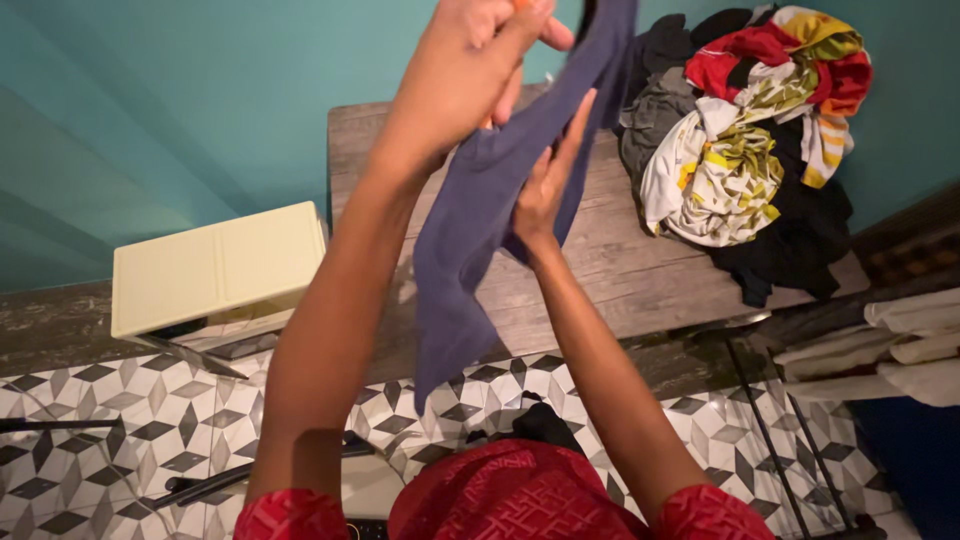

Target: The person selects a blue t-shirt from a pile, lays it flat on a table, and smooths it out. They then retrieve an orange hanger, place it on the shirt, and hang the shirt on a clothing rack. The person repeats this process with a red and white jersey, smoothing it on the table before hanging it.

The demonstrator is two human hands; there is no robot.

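The cloth (pixel 480 220) is a plain slate-blue garment, soft and thin, hanging in long loose folds; its top runs out of view at the upper edge of the picture, and its lower end tapers to a limp point above the tiled floor (pixel 100 450); it hangs in the air in front of the table (pixel 640 270), touching neither.

The table is grey weathered wood set against a teal wall (pixel 200 100); its near edge runs just behind the hanging cloth; its left half is bare, while a pile (pixel 740 140) of mixed clothes, white, red, yellow and black, fills the right end up to the far edge; a cream box (pixel 215 265) stands left of the table, and folded pale towels (pixel 920 345) lie at the right.

The left hand (pixel 480 70) is raised high, fingers closed in a pinch on the cloth near its top; the right hand (pixel 545 185) sits lower, against the cloth's middle, fingers straight and mostly open, thumb tucked behind the fabric; the cloth drapes between and below both hands.
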